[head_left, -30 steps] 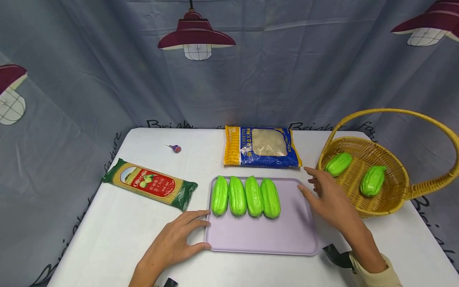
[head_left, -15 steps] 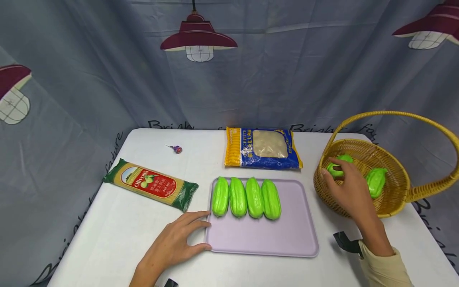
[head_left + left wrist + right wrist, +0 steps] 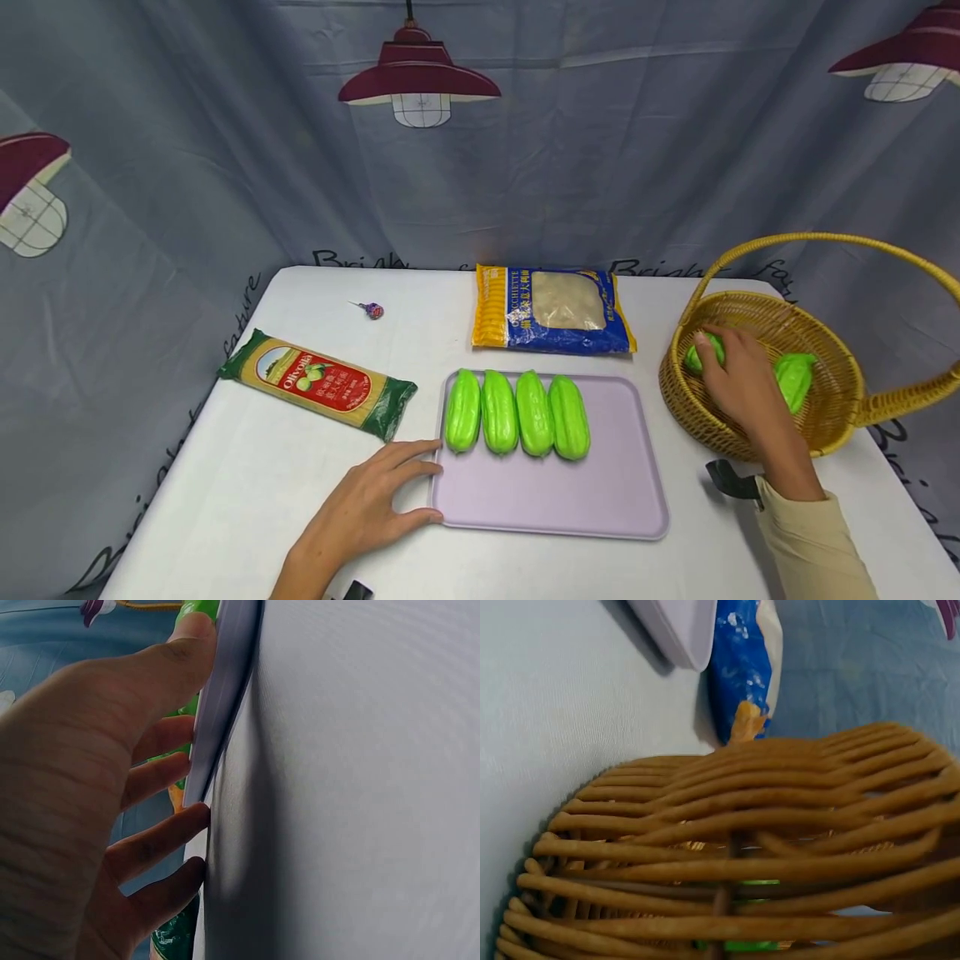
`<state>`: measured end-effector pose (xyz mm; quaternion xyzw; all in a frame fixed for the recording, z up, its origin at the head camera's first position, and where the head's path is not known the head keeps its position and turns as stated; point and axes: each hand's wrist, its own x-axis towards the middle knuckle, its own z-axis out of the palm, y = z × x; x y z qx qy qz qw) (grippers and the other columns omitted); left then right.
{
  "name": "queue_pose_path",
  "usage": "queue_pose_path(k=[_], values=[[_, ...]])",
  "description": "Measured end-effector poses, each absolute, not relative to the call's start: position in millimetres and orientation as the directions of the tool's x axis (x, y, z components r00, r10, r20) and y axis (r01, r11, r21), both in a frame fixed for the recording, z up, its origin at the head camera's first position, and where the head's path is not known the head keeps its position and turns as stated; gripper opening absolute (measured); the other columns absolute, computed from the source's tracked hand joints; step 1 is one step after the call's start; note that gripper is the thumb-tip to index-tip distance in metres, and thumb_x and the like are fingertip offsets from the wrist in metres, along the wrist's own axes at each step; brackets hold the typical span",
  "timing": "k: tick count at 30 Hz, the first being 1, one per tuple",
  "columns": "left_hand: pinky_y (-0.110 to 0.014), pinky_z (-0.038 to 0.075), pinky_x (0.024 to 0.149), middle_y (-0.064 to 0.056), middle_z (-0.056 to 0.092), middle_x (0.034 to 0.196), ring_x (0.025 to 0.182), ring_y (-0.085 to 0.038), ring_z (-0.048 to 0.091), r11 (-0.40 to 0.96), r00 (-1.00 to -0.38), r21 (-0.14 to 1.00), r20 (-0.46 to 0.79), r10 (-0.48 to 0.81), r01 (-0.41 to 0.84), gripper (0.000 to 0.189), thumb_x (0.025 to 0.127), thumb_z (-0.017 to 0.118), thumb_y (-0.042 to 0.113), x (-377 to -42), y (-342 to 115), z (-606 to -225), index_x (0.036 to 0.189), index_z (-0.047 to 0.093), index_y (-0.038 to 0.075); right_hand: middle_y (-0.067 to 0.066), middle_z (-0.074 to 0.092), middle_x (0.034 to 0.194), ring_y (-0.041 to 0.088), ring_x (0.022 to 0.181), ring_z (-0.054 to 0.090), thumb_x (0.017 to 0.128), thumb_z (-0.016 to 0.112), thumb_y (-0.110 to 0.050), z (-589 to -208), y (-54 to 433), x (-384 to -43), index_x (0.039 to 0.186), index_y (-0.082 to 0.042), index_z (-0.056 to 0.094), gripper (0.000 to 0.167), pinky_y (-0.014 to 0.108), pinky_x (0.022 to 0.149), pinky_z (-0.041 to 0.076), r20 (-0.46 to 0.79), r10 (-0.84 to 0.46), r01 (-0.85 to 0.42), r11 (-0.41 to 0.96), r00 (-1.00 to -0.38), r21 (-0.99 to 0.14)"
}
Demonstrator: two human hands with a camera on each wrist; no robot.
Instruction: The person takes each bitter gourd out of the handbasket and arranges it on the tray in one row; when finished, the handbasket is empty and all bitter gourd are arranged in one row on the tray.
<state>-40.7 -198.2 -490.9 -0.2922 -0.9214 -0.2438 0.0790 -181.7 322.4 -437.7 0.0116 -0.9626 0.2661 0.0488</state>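
My right hand (image 3: 742, 379) reaches into the yellow wicker basket (image 3: 836, 425), thumb and fingers around a green ridged gourd (image 3: 703, 357). Another gourd (image 3: 795, 379) lies in the basket right of that hand. In the right wrist view the basket's woven side (image 3: 727, 825) hides the hand. My left hand (image 3: 367, 500) rests at the left edge of the pale purple tray (image 3: 555, 508), fingers spread and fingertips touching its rim. Several green gourds (image 3: 534, 414) lie side by side in the tray's upper left part. The left wrist view shows the left hand (image 3: 142, 750) against the tray's side (image 3: 225, 682).
A blue and yellow pasta bag (image 3: 555, 310) lies behind the tray. To the left are a long spaghetti packet (image 3: 318, 383) and a small lollipop (image 3: 372, 310). The basket's tall handle (image 3: 825, 237) arches over it. A grey curtain (image 3: 600, 167) hangs behind the white table (image 3: 225, 492).
My right hand has moved right from above the tray's right edge into the basket and closed around the left gourd there. The left hand has stayed at the tray.
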Motion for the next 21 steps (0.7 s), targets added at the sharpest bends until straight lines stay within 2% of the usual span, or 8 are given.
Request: queue_pose_path(k=[9, 14, 18, 21], values=[[-0.040, 0.059, 0.107, 0.004, 0.064, 0.151, 0.135, -0.019, 0.062, 0.699, -0.805, 0.400, 0.306, 0.508, 0.593, 0.051, 0.083, 0.091, 0.053, -41, -197, -491, 0.122, 0.078, 0.022, 0.045, 0.027, 0.161, 0.071, 0.146, 0.021, 0.115, 0.039, -0.046, -444, 332, -186, 0.160, 0.010, 0.036, 0.071, 0.086, 0.115, 0.021, 0.039, -0.014, -0.030, 0.883, -0.999, -0.469], [-0.040, 0.060, 0.106, 0.005, 0.064, 0.151, 0.135, -0.018, 0.063, 0.699, -0.804, 0.399, 0.308, 0.508, 0.594, 0.051, 0.083, 0.090, 0.054, -41, -197, -491, 0.122, 0.078, 0.022, 0.045, 0.032, 0.157, 0.071, 0.141, 0.028, 0.112, 0.053, -0.040, -446, 333, -184, 0.155, 0.009, 0.045, 0.066, 0.085, 0.110, 0.029, 0.074, 0.026, -0.009, 0.903, -0.997, -0.429], [-0.038, 0.060, 0.105, 0.005, 0.064, 0.151, 0.135, -0.018, 0.063, 0.704, -0.806, 0.393, 0.306, 0.507, 0.592, 0.052, 0.082, 0.091, 0.055, -42, -197, -492, 0.122, 0.079, 0.023, 0.046, 0.037, 0.150, 0.071, 0.136, 0.033, 0.105, 0.068, -0.029, -444, 334, -182, 0.143, 0.011, 0.055, 0.057, 0.083, 0.103, 0.036, 0.101, 0.066, 0.015, 0.899, -0.993, -0.437], [-0.038, 0.060, 0.105, 0.005, 0.064, 0.151, 0.135, -0.018, 0.063, 0.708, -0.808, 0.390, 0.304, 0.504, 0.588, 0.053, 0.082, 0.091, 0.055, -42, -197, -492, 0.122, 0.079, 0.023, 0.048, 0.038, 0.143, 0.068, 0.131, 0.036, 0.100, 0.074, -0.023, -442, 336, -182, 0.138, 0.013, 0.055, 0.055, 0.079, 0.096, 0.040, 0.094, 0.072, 0.022, 0.893, -0.993, -0.450]])
